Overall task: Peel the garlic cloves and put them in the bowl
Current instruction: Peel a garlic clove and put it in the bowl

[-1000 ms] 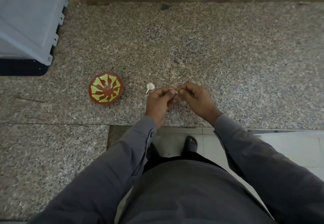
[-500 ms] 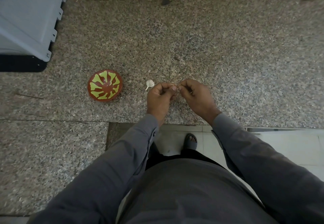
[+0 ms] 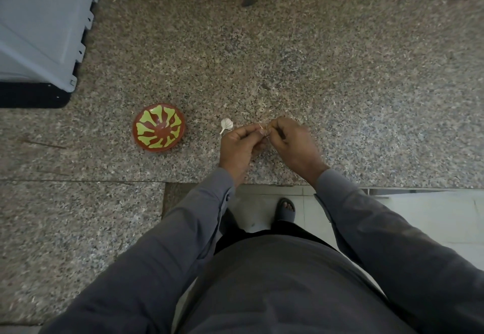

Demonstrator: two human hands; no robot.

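My left hand and my right hand meet fingertip to fingertip above the granite counter. Between their pinching fingers is a small garlic clove, mostly hidden, with a thin strip of skin showing. A white piece of garlic lies on the counter just left of my left hand. The red bowl with a yellow-green pattern stands further left; nothing shows inside it.
A grey plastic crate on a black base sits at the back left. A wall runs along the counter's far edge. The counter's front edge is just below my wrists, with a tiled floor and my sandalled foot beneath.
Both hands stay together at the clove with small finger movements. The right hand has shifted slightly and is blurred. The view has moved a little.
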